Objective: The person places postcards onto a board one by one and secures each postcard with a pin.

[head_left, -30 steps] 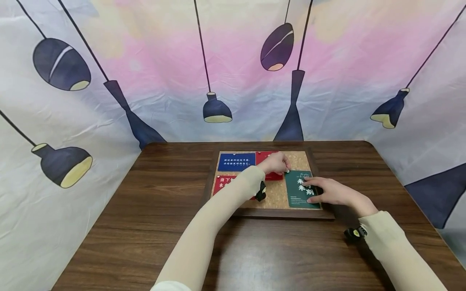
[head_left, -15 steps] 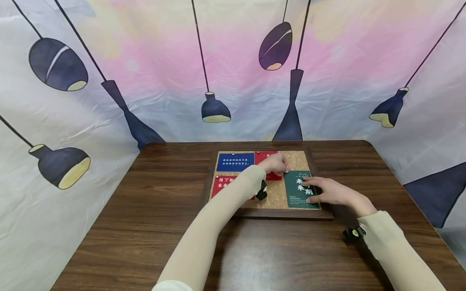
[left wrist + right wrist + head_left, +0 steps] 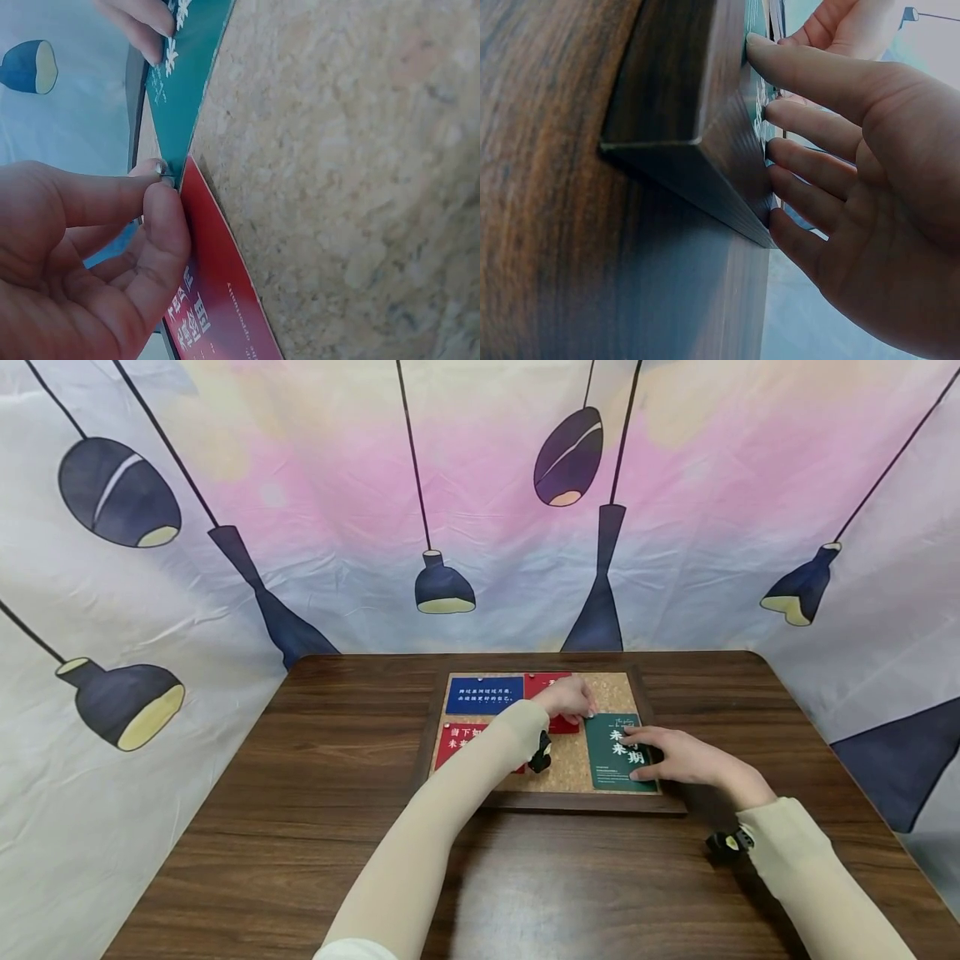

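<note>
My left hand pinches a small pushpin between thumb and forefinger, right at the top left corner of a green card. The left wrist view shows the pin close to the card's corner, partly hidden by the fingertips. With fingers spread, my right hand rests on the right side of that card, its thumb low and its fingertips higher up. The card lies on the right part of a framed cork board. Beside it, a red card is partly covered by my left hand in the head view.
A blue card is fixed at the board's top left, with a second red card below it, partly behind my left arm. The board's dark wooden frame stands raised above the brown table. A lamp-patterned cloth hangs behind.
Both hands keep almost the same place, left at the green card's corner and right on its side. Only a slight shift of the head view shows.
</note>
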### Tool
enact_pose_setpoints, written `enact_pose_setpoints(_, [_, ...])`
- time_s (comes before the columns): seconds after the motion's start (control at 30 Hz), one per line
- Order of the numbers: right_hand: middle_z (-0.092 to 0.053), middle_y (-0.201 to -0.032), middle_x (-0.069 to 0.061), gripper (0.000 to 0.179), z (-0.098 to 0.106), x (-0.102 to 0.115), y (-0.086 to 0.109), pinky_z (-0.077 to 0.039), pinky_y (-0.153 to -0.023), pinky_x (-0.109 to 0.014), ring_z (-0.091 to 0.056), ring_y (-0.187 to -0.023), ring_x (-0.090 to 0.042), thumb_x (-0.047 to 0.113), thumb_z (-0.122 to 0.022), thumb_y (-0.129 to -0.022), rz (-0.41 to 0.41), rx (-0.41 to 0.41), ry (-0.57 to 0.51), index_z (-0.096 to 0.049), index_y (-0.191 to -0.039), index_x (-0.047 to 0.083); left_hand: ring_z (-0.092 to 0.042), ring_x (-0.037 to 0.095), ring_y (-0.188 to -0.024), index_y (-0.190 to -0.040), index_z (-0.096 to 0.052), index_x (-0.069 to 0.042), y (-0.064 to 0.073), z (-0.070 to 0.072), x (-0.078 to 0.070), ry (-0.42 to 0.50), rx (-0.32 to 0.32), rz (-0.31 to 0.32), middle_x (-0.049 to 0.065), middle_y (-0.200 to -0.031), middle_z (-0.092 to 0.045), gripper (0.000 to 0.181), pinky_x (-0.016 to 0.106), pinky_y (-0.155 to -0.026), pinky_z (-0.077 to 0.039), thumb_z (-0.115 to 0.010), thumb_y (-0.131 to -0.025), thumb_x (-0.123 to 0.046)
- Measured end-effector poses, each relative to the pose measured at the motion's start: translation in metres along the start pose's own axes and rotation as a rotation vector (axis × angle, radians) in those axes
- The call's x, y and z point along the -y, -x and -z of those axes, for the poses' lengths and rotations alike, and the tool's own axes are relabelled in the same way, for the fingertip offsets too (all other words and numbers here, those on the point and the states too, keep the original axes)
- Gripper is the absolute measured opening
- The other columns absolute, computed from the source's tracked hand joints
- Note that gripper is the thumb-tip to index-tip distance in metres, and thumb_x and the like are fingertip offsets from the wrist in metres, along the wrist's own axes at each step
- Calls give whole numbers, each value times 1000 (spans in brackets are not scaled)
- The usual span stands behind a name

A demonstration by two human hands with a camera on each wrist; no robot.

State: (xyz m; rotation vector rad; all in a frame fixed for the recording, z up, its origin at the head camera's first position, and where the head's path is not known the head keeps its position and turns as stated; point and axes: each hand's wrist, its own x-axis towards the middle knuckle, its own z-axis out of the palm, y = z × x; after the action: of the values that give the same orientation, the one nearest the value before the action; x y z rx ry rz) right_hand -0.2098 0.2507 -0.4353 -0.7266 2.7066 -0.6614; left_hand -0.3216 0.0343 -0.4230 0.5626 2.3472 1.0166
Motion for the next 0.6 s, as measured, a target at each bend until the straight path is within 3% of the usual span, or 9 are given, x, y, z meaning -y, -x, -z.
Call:
enact_pose_setpoints(0.23, [-43,-151,-27,62,-2,-2,0,-39,-103,-64,-40,-137,-50,39,-75,-91,-3,-4,-3,-59,-139,2,-58,14,-60,-92,-76,1,-3,-1,-1,-11,-48,34,8,-81,-68,14,23,-59,-53,-64,-97,-4])
enact_pose_setpoints(0.6, [-43,-151,-27,63,0,-1,2,-39,-103,-63,-40,-137,-50,39,-74,-92,-8,-5,-6,-59,-140,2,-60,16,-62,-95,-75,3,-3,-1,-4,0,-54,34,8,-82,-67,13,23,-59,-54,-63,-98,-3])
